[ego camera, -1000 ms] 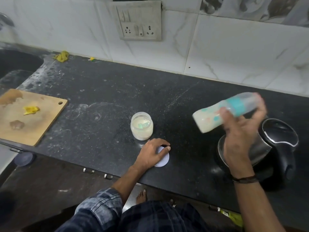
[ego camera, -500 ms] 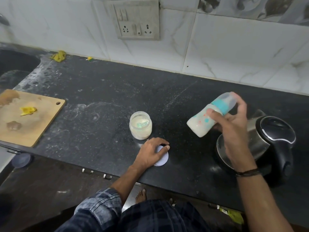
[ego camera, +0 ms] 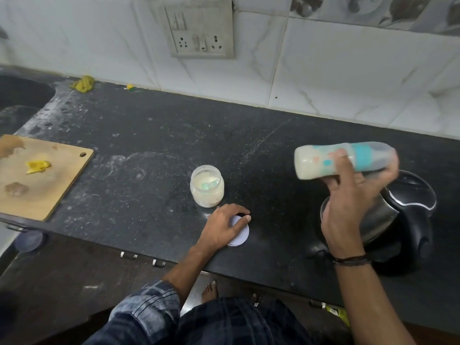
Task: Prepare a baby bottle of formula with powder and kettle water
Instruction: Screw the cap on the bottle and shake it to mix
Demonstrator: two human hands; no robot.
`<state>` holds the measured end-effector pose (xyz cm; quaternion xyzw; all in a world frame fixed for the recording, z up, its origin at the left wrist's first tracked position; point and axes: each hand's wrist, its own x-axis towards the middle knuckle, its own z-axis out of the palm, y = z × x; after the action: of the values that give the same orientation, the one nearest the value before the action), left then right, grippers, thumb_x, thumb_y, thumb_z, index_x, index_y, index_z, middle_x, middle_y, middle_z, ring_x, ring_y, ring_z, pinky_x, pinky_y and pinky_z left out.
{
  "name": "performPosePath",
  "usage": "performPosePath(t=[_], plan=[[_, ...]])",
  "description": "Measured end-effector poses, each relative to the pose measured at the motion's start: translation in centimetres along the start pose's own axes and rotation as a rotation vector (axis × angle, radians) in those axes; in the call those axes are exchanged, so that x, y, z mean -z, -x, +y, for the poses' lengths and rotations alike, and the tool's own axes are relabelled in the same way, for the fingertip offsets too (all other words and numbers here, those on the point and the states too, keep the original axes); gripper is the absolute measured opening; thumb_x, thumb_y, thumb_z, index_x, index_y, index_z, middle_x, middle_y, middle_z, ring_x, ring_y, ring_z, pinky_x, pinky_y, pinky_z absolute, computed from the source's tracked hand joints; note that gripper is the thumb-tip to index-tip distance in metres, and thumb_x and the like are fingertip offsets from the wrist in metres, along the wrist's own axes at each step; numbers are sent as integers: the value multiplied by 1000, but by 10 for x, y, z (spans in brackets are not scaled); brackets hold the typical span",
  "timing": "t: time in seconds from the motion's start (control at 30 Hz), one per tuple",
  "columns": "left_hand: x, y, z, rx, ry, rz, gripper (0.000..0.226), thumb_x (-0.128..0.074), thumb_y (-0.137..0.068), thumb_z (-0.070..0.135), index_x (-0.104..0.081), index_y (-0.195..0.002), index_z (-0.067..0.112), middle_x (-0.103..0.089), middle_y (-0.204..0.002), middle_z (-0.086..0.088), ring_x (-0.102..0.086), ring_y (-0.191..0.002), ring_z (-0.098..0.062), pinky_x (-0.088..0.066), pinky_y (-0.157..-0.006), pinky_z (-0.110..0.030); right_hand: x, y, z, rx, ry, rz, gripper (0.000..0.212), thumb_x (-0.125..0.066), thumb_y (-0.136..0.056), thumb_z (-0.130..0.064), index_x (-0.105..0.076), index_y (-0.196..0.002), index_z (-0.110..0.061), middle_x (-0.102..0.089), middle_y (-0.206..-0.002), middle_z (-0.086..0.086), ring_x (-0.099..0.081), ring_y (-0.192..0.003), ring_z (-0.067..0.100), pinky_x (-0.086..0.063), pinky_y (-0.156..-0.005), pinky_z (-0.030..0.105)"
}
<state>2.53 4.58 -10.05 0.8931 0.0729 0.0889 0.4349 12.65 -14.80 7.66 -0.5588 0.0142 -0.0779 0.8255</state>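
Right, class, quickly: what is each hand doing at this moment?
Left hand: fingers curled over the white lid.
Right hand: gripping the baby bottle, tipped sideways.

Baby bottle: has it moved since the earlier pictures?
Yes. The milky teal-collared baby bottle swung from slanted to nearly level, cap end rightward over the black kettle.
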Motion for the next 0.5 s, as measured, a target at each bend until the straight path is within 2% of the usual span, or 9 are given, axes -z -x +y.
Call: performPosePath(t=[0.1,0.17,0.23,0.27,0.37,0.4,0.5], plan=[[1,1,0,-2,17,-4,26,-61,-96,43,-75,-110,25,-72,-113,15,-59,-105,0,-37,-92,-9,4,-2,4,-100,186,-219,81,-76,-85,1,-34,-147,-28,-66,-128,9,-71,-104,18,-61,-82,39],[1,1,1,2,19,-13,27,-61,-97,44,-75,-110,26,-72,-113,15,-59,-106,-1,-38,-93,-10,5,-1,1,-69,118,-120,79,-75,-87,1,-32,-147,-27,-62,-134,12,-70,-107,19,-60,-85,42],[1,1,1,11,9,-8,26,-61,-97,44,-74,-111,26,-72,-114,15,-60,-106,-1,-38,-93,-10,7,-3,0,-32,18,20,76,-72,-92,-5,-26,-149,-25,-61,-132,4,-69,-113,20,-61,-79,40],[1,0,1,14,7,-9,26,-61,-97,45,-74,-111,27,-72,-114,16,-60,-107,-1,-38,-92,-10,7,-4,1,-40,28,23,76,-73,-92,-7,-26,-149,-25,-62,-130,2,-69,-115,22,-61,-77,38],[0,2,0,19,20,-5,28,-60,-96,46,-74,-110,27,-72,-113,17,-60,-107,-1,-39,-93,-11,6,-3,7,-138,193,-230,78,-78,-85,-5,-35,-145,-28,-67,-123,6,-72,-107,25,-62,-75,36],[1,2,0,22,25,-11,29,-60,-95,48,-74,-110,27,-71,-114,17,-60,-107,0,-39,-93,-12,5,0,5,-137,183,-245,80,-79,-82,-5,-37,-145,-27,-67,-125,9,-72,-105,24,-62,-78,37],[0,2,0,25,25,-16,28,-60,-96,48,-74,-111,28,-71,-114,18,-60,-107,0,-41,-94,-15,0,3,-2,-56,-21,-53,83,-77,-85,-13,-27,-151,-19,-64,-125,5,-70,-107,17,-62,-79,37]])
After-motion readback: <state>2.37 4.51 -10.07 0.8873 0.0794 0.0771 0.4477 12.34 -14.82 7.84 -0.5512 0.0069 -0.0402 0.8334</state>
